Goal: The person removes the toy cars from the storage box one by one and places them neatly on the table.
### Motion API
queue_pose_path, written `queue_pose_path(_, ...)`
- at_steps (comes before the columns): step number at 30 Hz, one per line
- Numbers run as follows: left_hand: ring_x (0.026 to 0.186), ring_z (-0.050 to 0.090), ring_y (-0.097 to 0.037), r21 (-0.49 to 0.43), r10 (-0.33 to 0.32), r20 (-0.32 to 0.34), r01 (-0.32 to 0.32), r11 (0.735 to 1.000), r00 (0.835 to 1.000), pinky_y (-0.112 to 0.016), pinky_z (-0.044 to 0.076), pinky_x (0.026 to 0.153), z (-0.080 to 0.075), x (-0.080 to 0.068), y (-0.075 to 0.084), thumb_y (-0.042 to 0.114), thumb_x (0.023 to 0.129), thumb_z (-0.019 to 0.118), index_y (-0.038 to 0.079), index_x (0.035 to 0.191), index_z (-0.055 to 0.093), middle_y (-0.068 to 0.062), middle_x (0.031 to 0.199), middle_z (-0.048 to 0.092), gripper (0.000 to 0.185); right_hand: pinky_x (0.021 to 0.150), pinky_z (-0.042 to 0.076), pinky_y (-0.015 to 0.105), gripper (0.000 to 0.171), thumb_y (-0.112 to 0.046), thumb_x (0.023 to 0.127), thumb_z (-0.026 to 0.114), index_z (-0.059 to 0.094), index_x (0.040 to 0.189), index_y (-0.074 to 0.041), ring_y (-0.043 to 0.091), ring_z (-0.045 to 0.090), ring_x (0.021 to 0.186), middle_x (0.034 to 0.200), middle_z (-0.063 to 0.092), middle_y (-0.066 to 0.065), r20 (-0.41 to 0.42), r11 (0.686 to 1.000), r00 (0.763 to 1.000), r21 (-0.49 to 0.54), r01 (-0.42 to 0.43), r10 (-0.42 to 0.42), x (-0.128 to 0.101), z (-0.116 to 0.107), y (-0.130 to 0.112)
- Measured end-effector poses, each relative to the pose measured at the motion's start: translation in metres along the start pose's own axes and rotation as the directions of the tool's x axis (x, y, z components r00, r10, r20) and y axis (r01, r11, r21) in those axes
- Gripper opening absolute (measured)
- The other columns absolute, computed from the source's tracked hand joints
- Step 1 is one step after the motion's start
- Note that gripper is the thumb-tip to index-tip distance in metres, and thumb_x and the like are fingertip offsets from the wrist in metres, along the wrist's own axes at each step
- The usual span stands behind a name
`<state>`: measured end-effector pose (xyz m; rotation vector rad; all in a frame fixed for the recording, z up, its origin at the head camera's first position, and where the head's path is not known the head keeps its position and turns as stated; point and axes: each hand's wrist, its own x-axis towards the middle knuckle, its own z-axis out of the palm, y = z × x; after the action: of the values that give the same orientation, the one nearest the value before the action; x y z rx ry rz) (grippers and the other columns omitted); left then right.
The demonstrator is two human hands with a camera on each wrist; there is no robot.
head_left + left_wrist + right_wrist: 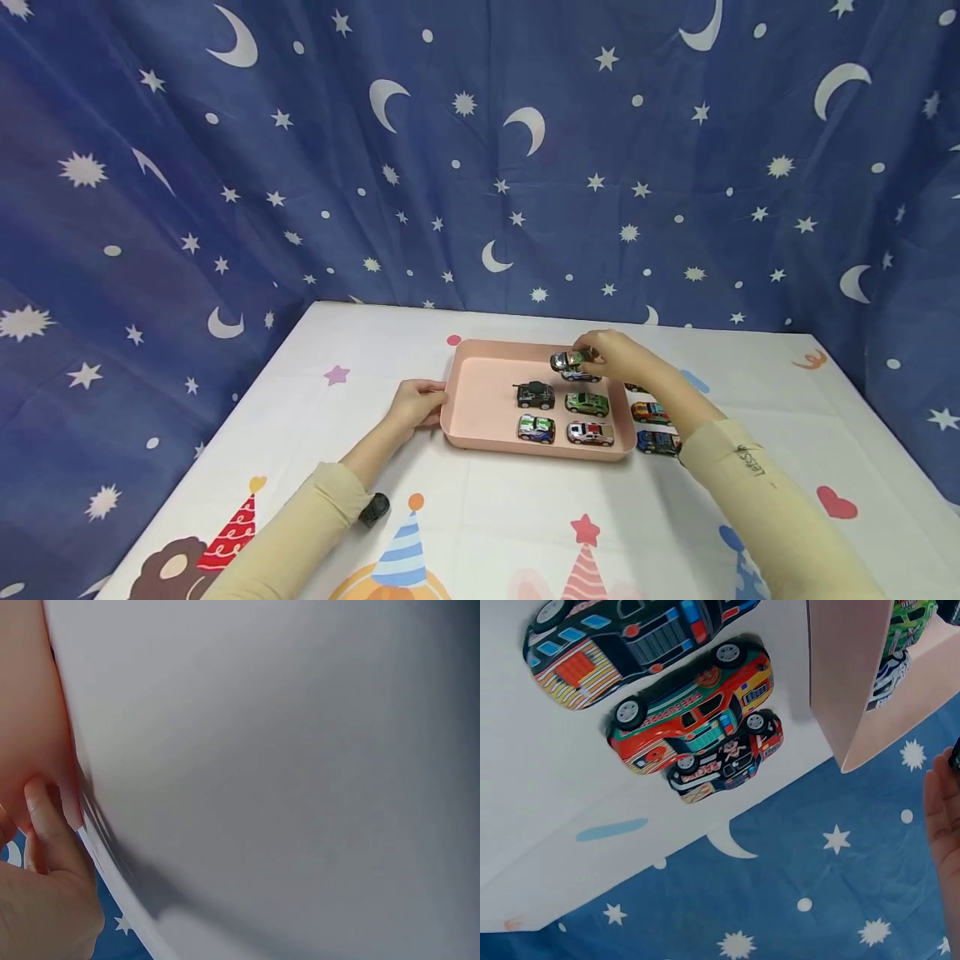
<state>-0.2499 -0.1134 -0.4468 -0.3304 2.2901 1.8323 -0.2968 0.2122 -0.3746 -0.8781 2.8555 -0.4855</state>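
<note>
Right now, from the head view, I see my right hand (617, 354) over the far right corner of the pink tray (480, 392), its grip pinched on a small toy car (567, 360) held just above the tray floor. Directly under and just beside that car sits another car (581, 377), so the held one hangs almost on top of it. Four more vehicles stand in the tray in two rows: a dark tank (535, 393), a green car (587, 403), a green and white car (536, 428) and a white police car (590, 433). My left hand (415, 406) rests against the tray's left wall, fingers curled around its rim; the left wrist view shows the fingers (45, 825) pressed on that pink wall. On the counter (675, 500) just right of the tray, partly behind my right forearm, lie three more cars in a line: a black one with blue lights (630, 634), an orange-red one (694, 712) and a smaller red and black one (724, 757), the last two touching. A dark little object (373, 509) lies on the counter beside my left sleeve; I cannot tell what it is. Behind everything hangs a blue curtain with moons and stars (300, 167).
</note>
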Motion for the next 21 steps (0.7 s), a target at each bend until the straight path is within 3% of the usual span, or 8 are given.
queue_pose_path(8,0.059,0.058,-0.004,0.005,0.006,0.0,-0.006,1.0,1.0,-0.017,0.056,0.054,0.0,-0.001,-0.001,0.002,0.085,0.058,-0.006,0.113,0.063,-0.01,0.089,0.067,0.029,0.08,0.057,0.04,0.031,-0.008,0.087,0.063,0.061,0.115,0.004,0.027,0.062,0.094,0.11,0.064,0.018,-0.038,1.0,0.999,0.024,-0.008,0.009,-0.015,-0.005,0.009)
queue_pose_path(13,0.059,0.059,-0.004,0.006,0.005,-0.004,-0.005,1.0,1.0,-0.016,0.055,0.052,-0.003,0.0,-0.002,0.002,0.086,0.059,-0.007,0.113,0.063,-0.013,0.091,0.068,0.029,0.085,0.056,0.043,0.03,-0.008,0.087,0.064,0.062,0.115,0.003,0.031,0.061,0.1,0.113,0.064,0.019,-0.058,1.0,0.998,-0.004,-0.013,0.013,-0.021,-0.007,0.014)
queue_pose_path(21,0.061,0.06,-0.005,0.009,-0.002,0.007,0.002,1.0,1.0,-0.018,0.057,0.055,0.0,0.002,-0.001,0.002,0.086,0.058,-0.007,0.114,0.063,-0.019,0.1,0.068,0.03,0.079,0.056,0.042,0.032,-0.009,0.087,0.064,0.061,0.116,0.003,0.029,0.062,0.093,0.111,0.064,0.019,-0.077,0.999,0.997,-0.044,-0.006,0.003,-0.034,-0.009,0.024)
